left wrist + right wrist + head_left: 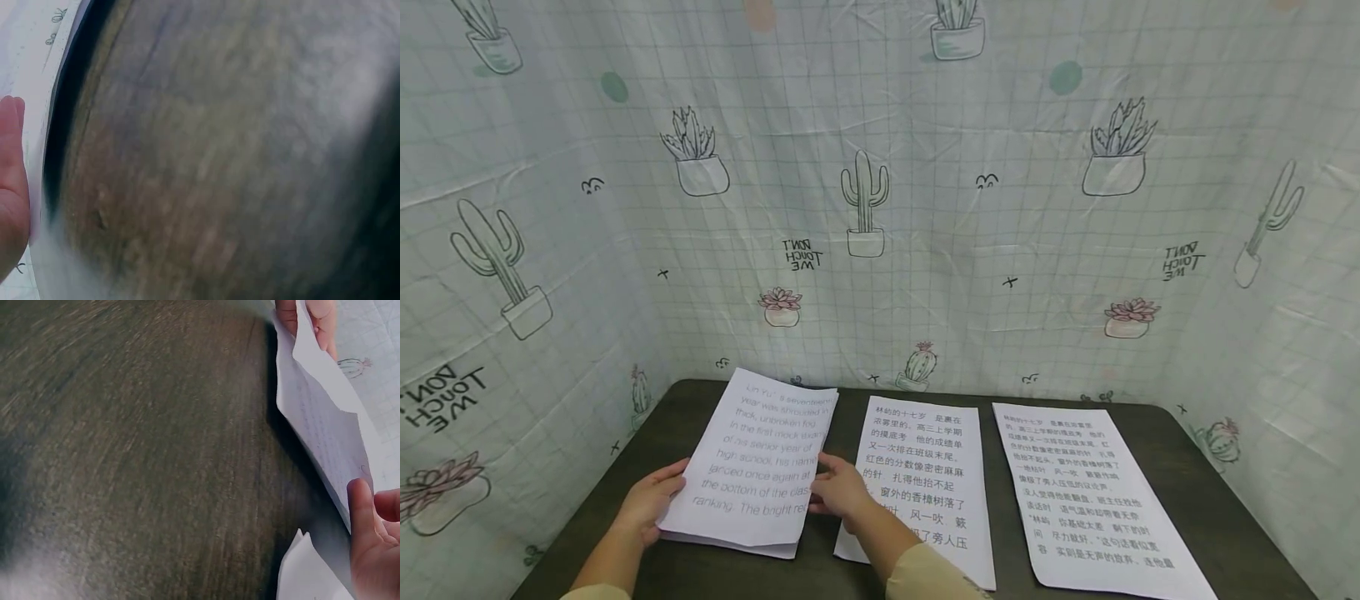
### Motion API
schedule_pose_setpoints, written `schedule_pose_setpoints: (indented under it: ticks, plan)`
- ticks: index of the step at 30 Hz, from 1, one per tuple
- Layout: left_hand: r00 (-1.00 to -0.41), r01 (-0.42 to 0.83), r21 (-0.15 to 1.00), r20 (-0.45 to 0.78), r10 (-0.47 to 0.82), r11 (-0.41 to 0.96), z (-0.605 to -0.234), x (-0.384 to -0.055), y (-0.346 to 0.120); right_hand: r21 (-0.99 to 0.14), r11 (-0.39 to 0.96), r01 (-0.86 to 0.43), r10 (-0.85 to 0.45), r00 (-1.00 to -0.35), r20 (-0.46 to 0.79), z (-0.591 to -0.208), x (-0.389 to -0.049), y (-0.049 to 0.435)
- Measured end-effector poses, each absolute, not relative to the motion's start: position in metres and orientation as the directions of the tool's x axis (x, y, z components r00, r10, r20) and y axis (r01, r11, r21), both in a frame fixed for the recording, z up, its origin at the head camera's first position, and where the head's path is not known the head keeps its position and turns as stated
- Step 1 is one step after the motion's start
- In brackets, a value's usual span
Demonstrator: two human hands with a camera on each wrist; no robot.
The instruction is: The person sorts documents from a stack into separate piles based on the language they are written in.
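A stack of printed paper (pixel 748 462) with large English text lies tilted at the left of the dark table, its upper sheet out of line with those beneath. My left hand (pixel 651 504) holds its lower left edge; the right wrist view shows paper between that hand's thumb and fingers. On the right edge, my right hand (pixel 842 492) grips the stack with bent fingers, its thumb (pixel 360 503) by the paper's edge. Under my right forearm lies a middle stack of paper (pixel 917 442) with large Chinese text, partly covered. Only part of my left hand (pixel 11 187) enters the left wrist view.
A third stack of paper (pixel 1067 492), with smaller Chinese text, lies at the right of the dark table (pixel 700 575). Behind and on both sides hangs a pale gridded cloth (pixel 925 283) printed with cacti.
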State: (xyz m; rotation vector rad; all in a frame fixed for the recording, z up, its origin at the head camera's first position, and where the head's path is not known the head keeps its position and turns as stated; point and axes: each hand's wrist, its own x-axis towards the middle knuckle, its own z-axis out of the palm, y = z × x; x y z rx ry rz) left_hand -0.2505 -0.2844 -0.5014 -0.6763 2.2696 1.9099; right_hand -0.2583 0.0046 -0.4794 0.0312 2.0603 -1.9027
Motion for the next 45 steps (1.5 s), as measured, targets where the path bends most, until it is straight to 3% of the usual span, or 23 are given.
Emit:
schedule_pose_setpoints:
  ticks: [6,14,22,39,45]
  plan:
    - [-0.902,-0.382,0.914,-0.337,-0.271,0.136,-0.503,-0.250,-0.285,-0.967,0.123,0.222,-0.211,-0.946,-0.244,-0.480,-0.257,0.002]
    - [-0.909,-0.374,0.856,-0.262,-0.325,0.356,-0.506,-0.253,-0.281,-0.961,0.164,0.221,-0.164,-0.955,-0.248,-0.487,-0.256,-0.001]
    - [-0.911,-0.360,0.837,-0.220,-0.349,0.413,-0.504,-0.254,-0.274,-0.952,0.233,0.200,-0.166,-0.956,-0.242,-0.488,-0.256,0.000]
    - [-0.958,-0.273,0.736,-0.152,-0.241,0.619,-0.477,-0.243,-0.267,-0.951,0.236,0.201,-0.177,-0.953,-0.245,-0.485,-0.257,0.006]
    - [-0.972,-0.226,0.755,-0.135,-0.193,0.615,-0.469,-0.244,-0.249,-0.943,0.281,0.180,-0.201,-0.950,-0.241,-0.478,-0.259,0.018]
